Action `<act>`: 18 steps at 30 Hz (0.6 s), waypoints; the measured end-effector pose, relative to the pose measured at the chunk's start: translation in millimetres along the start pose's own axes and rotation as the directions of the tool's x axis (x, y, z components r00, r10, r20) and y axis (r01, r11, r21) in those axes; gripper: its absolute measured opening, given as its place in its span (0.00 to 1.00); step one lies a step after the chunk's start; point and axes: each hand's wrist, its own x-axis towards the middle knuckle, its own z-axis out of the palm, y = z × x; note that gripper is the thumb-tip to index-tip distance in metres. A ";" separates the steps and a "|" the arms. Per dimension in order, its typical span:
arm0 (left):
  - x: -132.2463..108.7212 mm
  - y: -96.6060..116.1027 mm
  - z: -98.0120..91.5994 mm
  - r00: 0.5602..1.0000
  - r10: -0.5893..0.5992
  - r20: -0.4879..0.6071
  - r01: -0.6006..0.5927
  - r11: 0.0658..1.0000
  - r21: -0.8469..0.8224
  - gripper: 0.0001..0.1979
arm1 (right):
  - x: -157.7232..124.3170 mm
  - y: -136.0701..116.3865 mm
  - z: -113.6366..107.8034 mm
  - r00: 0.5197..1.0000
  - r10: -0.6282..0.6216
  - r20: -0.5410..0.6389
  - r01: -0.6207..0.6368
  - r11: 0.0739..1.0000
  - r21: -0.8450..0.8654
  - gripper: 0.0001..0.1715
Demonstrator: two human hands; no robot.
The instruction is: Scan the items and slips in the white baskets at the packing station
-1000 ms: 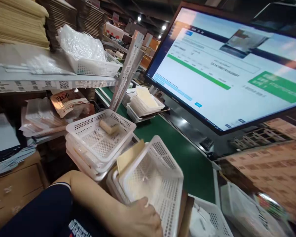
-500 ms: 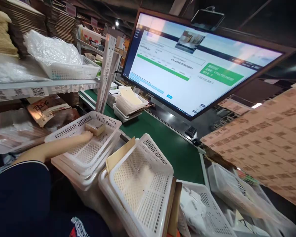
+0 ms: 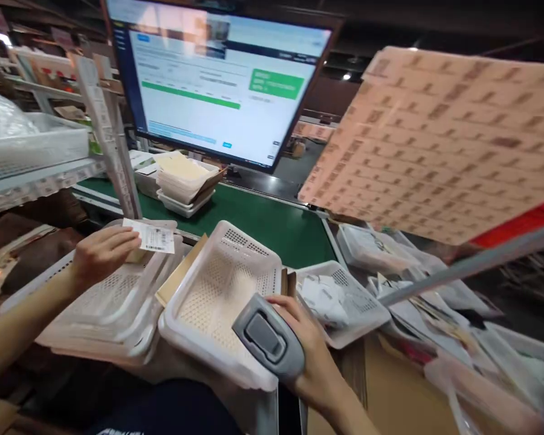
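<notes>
My left hand (image 3: 100, 252) pinches a white printed label (image 3: 153, 236) by its left edge, above the stacked white baskets (image 3: 131, 329) on the left. Part of a small tan box (image 3: 137, 256) shows behind the fingers. In my right hand (image 3: 310, 338) is a grey barcode scanner (image 3: 272, 338), gripped from its right side. The scanner hovers over the near right part of a white perforated basket (image 3: 204, 296) in the middle, whose mesh floor is visible. A brown cardboard piece (image 3: 181, 272) stands along that basket's left side.
A monitor (image 3: 194, 115) rises behind the green surface (image 3: 263, 223). White baskets with papers (image 3: 185, 175) sit beneath it. At right are a basket with white packets (image 3: 324, 299), a slanted metal bar (image 3: 471, 263) and a large label-covered board (image 3: 444, 139). A metal shelf post (image 3: 104, 133) stands left.
The view has swung right. My left hand has left the small box in the basket and now holds a label. My right hand has come into view with the scanner.
</notes>
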 end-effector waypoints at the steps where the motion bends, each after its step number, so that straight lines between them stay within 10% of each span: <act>1: 8.6 11.1 -6.7 0.991 0.093 -0.093 -0.098 0.994 -0.045 0.18 | 12.8 -3.3 -2.9 1.000 0.010 0.028 -0.011 0.999 0.038 0.27; 8: 46.9 101.1 4.4 0.941 0.310 -0.139 -0.331 0.927 -0.175 0.43 | 28.8 0.5 -21.8 0.974 0.198 0.112 -0.190 0.978 -0.083 0.26; 14: 49.4 111.4 64.4 0.856 0.516 0.004 -0.478 0.796 -0.372 0.27 | -31.9 30.8 -36.5 0.951 0.302 0.070 -0.296 0.952 -0.083 0.11; 16: 55.1 81.7 80.7 0.899 0.423 0.115 -0.317 0.809 -0.495 0.21 | -54.4 39.8 -42.9 0.938 0.346 0.027 -0.344 0.937 -0.054 0.08; 18: 60.8 38.1 90.4 0.941 0.085 0.327 0.118 0.823 -0.556 0.20 | -72.9 47.6 -49.2 0.913 0.407 -0.037 -0.409 0.912 -0.035 0.12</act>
